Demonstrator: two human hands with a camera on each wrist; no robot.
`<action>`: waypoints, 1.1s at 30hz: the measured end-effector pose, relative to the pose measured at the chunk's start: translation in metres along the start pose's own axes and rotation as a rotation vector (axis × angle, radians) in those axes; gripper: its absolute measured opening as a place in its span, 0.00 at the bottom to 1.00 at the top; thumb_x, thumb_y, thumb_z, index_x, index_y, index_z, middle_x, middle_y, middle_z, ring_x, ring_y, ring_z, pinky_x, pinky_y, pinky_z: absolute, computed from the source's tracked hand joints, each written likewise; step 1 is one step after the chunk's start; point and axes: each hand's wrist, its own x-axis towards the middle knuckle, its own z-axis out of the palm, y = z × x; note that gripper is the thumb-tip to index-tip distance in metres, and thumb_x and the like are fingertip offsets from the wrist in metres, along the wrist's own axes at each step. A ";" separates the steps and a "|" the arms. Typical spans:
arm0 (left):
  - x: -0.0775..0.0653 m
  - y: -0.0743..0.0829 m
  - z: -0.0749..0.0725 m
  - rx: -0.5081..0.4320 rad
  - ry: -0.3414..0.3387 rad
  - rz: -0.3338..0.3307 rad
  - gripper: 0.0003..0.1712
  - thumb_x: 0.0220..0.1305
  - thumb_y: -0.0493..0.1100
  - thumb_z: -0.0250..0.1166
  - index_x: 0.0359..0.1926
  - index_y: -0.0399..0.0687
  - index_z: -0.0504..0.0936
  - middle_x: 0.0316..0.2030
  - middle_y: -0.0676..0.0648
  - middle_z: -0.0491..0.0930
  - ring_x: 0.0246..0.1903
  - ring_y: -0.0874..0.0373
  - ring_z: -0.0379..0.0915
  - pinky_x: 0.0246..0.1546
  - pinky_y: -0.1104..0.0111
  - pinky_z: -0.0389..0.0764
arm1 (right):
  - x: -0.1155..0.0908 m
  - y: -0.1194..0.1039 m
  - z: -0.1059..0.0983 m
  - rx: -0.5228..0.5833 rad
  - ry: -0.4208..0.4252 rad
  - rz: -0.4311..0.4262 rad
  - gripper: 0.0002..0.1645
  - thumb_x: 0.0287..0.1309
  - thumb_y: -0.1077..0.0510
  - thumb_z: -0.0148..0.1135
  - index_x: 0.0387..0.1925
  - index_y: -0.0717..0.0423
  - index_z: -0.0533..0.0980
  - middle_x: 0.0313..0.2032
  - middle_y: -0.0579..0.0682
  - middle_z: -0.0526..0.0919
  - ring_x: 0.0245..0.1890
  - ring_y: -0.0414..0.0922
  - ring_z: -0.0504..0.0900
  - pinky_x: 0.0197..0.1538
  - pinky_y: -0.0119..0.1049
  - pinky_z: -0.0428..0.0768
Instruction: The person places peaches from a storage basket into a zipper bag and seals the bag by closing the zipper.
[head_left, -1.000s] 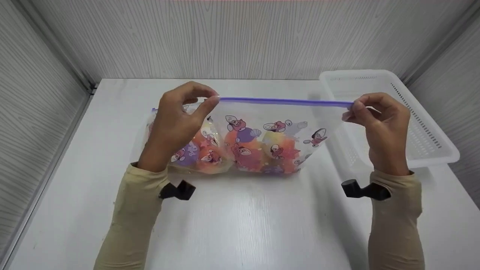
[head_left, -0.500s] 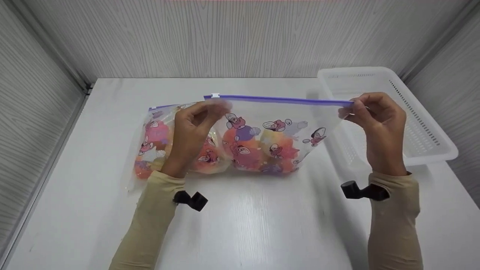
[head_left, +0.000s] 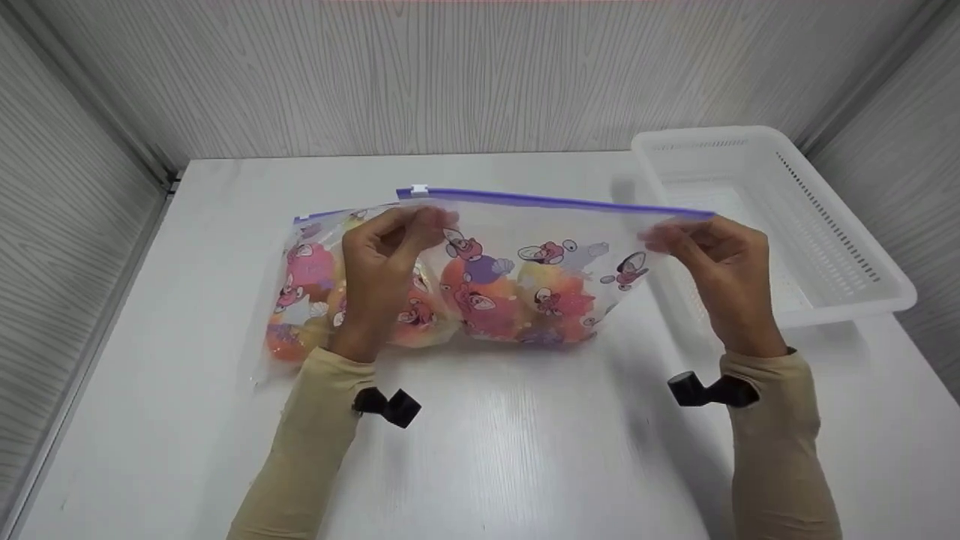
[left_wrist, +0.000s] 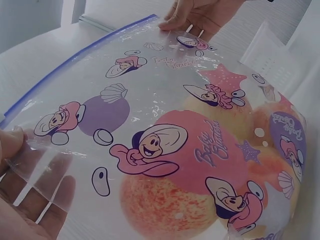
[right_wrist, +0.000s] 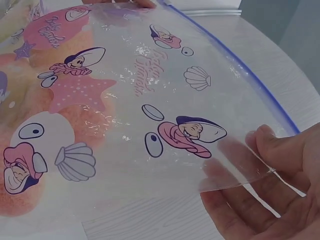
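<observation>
A clear zip bag (head_left: pixel 517 225) with a purple zip strip and cartoon prints stands stretched between my two hands. Its white slider (head_left: pixel 419 190) sits near the strip's left end. Round red-and-yellow fruits (left_wrist: pixel 165 205) show through the film in the bag's lower part. My left hand (head_left: pixel 386 259) pinches the upper left side just below the strip, thumb in front and fingers behind the film. On the opposite side, my right hand (head_left: pixel 724 266) pinches the film under the strip's right end. The fingers (right_wrist: pixel 225 160) behind the film show through it.
Behind my left hand, a second filled bag (head_left: pixel 307 266) of the same print lies on the white table (head_left: pixel 495 450). At the right stands a white slotted plastic basket (head_left: pixel 847 306). Grey wood-grain panels (head_left: pixel 480 82) enclose the table's back and sides.
My left hand left the slider end of the strip and now grips the film lower down. The right hand slid left and down from the strip's right end onto the film.
</observation>
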 end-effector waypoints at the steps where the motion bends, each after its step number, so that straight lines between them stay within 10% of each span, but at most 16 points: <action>1: -0.001 0.001 0.000 0.010 0.000 0.010 0.08 0.72 0.36 0.64 0.42 0.36 0.87 0.38 0.42 0.88 0.38 0.47 0.86 0.46 0.58 0.86 | 0.000 0.000 0.000 0.005 0.005 -0.017 0.07 0.61 0.76 0.63 0.38 0.82 0.78 0.36 0.64 0.88 0.37 0.51 0.88 0.49 0.39 0.86; 13: -0.017 0.022 0.001 0.103 -0.054 0.104 0.08 0.71 0.32 0.62 0.41 0.30 0.86 0.37 0.43 0.89 0.36 0.50 0.88 0.42 0.59 0.88 | -0.003 -0.015 -0.003 0.026 0.044 -0.053 0.06 0.57 0.79 0.64 0.34 0.86 0.77 0.30 0.64 0.88 0.32 0.51 0.89 0.45 0.39 0.87; 33: 0.029 -0.009 0.018 0.109 0.038 -0.211 0.14 0.75 0.41 0.61 0.52 0.35 0.84 0.43 0.42 0.88 0.43 0.54 0.86 0.47 0.65 0.86 | 0.048 0.031 -0.001 -0.084 0.100 0.225 0.13 0.67 0.62 0.65 0.42 0.72 0.82 0.33 0.56 0.88 0.32 0.46 0.86 0.41 0.34 0.86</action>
